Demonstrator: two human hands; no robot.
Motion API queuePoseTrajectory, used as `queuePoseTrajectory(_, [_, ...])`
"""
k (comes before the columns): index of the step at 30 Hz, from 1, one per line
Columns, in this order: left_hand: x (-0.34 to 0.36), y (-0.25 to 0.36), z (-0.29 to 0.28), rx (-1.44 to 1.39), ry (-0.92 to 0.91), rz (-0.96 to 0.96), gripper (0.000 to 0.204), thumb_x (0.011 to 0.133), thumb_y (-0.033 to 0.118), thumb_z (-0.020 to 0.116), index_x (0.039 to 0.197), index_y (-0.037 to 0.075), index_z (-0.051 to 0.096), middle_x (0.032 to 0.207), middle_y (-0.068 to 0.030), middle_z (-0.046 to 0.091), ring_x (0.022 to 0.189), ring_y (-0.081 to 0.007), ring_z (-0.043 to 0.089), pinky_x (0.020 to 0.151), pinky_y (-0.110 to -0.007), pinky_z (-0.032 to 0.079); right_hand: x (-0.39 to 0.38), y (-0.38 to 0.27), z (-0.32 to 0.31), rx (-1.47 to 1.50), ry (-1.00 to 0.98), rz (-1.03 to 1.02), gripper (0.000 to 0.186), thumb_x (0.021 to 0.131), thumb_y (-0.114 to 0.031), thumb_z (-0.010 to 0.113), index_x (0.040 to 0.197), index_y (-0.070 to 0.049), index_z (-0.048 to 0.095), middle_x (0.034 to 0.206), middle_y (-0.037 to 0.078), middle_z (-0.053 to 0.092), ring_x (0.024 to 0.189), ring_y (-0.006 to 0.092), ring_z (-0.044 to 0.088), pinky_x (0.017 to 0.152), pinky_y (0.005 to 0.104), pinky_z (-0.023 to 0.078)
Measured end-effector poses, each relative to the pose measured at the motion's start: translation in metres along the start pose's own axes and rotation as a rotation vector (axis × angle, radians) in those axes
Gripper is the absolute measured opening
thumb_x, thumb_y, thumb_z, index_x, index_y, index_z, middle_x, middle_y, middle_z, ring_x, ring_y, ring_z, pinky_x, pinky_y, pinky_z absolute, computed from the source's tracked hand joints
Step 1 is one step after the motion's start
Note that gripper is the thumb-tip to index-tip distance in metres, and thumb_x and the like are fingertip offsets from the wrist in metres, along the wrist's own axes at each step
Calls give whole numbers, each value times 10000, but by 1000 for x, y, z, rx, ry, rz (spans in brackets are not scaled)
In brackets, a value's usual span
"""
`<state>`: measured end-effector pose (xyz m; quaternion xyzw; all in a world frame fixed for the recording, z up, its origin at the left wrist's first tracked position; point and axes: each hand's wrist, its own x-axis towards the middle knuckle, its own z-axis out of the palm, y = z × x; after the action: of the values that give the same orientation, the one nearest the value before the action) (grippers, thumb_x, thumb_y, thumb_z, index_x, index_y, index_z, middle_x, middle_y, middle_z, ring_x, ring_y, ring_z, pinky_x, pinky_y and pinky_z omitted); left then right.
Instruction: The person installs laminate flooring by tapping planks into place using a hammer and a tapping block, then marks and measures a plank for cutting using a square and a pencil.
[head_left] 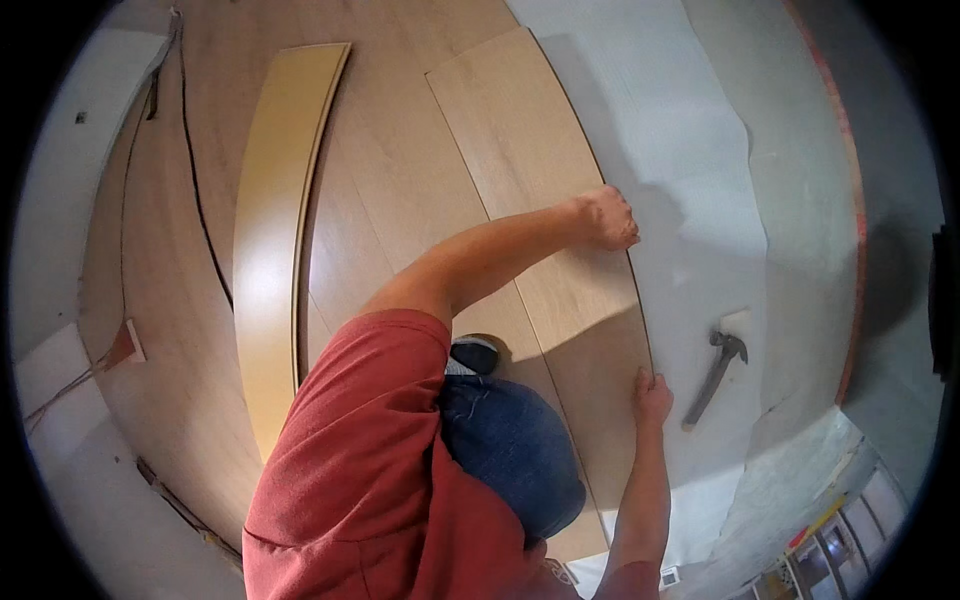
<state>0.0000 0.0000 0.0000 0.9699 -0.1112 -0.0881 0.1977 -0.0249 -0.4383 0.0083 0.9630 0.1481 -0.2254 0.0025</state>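
Observation:
A long wood-look laminate floor plank (pixel 575 290) lies along the right edge of the laid floor, with a dark seam on its left side. My left hand (pixel 605 218) reaches across and is closed over the plank's outer edge, fingers curled down past it. Nearer to me, my right hand (pixel 653 397) is also closed on that same edge, its thumb on top. The fingertips of both hands are partly hidden. Just right of my right hand, a claw hammer (pixel 708 390) rests on the pale underlay (pixel 640 100).
On the left, loose planks (pixel 275 200) lie stacked on the laid floor (pixel 400 150). A black cable (pixel 190 150) runs past them. My bent knee (pixel 510 450) and shoe (pixel 473 356) are beside the plank. A reddish strip (pixel 858 220) edges the right side.

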Motion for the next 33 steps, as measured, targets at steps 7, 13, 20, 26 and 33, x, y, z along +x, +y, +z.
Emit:
queuePoseTrajectory(7, [-77, 3, -5, 32, -169, -113, 564, 1094, 473, 332, 992, 153, 784, 976, -87, 757, 1029, -292, 695, 1016, -438, 506, -66, 15, 28, 67, -126, -16, 502, 999, -500, 566, 930, -11, 662, 830, 242, 675, 810, 462, 645, 728, 526, 498])
queuePoseTrajectory(13, [-53, -9, 27, 165, -245, -198, 483, 1087, 452, 385, 1078, 132, 747, 1087, -124, 751, 1022, -310, 704, 941, -459, 548, -126, 105, 33, 24, -3, 71, 446, 1005, -437, 551, 980, -2, 647, 951, 242, 651, 928, 447, 615, 821, 531, 486])
queuePoseTrajectory(20, [-56, -28, 45, 217, 200, 68, 398, 1050, 303, 507, 819, 60, 723, 798, -165, 707, 777, -364, 676, 792, -488, 539, -133, 62, 78, -35, 412, 239, 319, 940, -380, 620, 990, -67, 648, 1038, 153, 622, 1019, 364, 564, 920, 503, 445])
queuePoseTrajectory(26, [-61, -73, 61, 275, 159, -14, 446, 1028, 320, 538, 717, 33, 681, 786, -196, 691, 772, -383, 664, 744, -535, 524, -104, 35, 61, 167, 214, 274, 341, 966, -397, 621, 1036, -65, 654, 1135, 158, 619, 1091, 362, 567, 975, 495, 440])
queuePoseTrajectory(33, [-42, -60, 46, 180, 189, 40, 396, 993, 297, 568, 717, 37, 681, 772, -184, 691, 771, -394, 660, 779, -512, 527, 29, 71, -10, 131, 504, 178, 415, 956, -336, 635, 1270, -68, 604, 1384, 151, 555, 1258, 355, 526, 1072, 462, 438])
